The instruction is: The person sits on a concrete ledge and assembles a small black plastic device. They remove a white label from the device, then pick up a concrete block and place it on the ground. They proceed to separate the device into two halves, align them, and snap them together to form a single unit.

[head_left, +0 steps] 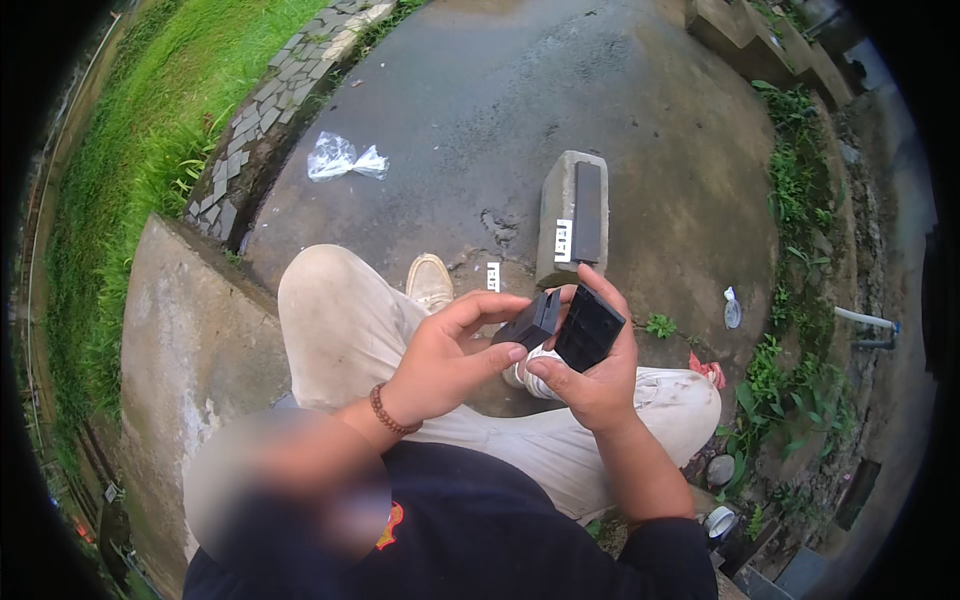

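My left hand [440, 362], with a beaded bracelet at the wrist, is closed on a small black box-shaped piece [530, 322], thumb on the near side and fingers behind. My right hand [603, 392] grips a flat black rectangular case [592, 328], tilted with one broad face toward me. The two pieces are held side by side over my lap, close together; whether they touch is hard to tell. Beyond them, a long dark flat bar [588, 208] lies on top of an upright-edged concrete block [556, 212].
White marker pieces [564, 242] sit by the bar, with another [493, 277] on the concrete ground. A clear plastic bag [345, 158] lies at the far left. Right of me are a crumpled clear plastic piece [732, 308], a red wrapper [707, 371] and weeds. A concrete ledge [185, 330] stands left.
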Demonstrator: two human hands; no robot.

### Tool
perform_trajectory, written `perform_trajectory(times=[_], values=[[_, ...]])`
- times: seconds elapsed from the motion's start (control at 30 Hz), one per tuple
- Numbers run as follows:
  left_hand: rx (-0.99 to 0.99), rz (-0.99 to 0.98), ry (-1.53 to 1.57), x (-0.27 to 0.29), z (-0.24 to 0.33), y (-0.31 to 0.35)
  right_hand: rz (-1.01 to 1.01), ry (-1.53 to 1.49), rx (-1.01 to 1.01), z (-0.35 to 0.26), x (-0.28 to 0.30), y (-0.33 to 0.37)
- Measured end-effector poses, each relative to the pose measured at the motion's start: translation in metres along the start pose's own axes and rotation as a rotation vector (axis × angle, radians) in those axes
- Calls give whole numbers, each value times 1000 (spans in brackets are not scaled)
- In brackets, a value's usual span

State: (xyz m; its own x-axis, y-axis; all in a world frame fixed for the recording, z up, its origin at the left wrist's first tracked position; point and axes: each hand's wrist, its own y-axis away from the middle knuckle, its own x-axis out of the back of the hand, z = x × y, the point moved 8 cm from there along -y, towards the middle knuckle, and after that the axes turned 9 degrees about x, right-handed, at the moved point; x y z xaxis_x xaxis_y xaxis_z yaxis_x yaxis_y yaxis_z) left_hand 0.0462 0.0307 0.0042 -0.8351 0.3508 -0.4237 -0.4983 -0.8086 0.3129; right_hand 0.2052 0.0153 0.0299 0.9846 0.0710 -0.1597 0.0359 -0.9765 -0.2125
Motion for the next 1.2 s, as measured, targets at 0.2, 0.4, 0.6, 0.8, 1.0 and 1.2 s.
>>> perform_trajectory(times=[0.2, 0.4, 0.6, 0.8, 1.0, 1.2], values=[[-55, -17, -68, -2, 8, 2, 10, -80, 17, 0, 0, 2], [1, 119, 146, 9, 7, 0, 50, -183, 6, -2, 6, -1], [214, -32, 480, 6, -13, 0, 48, -417, -80, 6, 5, -4], [348, -97, 450, 2, -25, 3, 24, -502, -136, 11, 3, -4], [313, -50, 457, 4, -25, 4, 12, -482, -144, 14, 5, -4], [233, 37, 438, 10, -17, 2, 70, -673, -211, 26, 5, -4]])
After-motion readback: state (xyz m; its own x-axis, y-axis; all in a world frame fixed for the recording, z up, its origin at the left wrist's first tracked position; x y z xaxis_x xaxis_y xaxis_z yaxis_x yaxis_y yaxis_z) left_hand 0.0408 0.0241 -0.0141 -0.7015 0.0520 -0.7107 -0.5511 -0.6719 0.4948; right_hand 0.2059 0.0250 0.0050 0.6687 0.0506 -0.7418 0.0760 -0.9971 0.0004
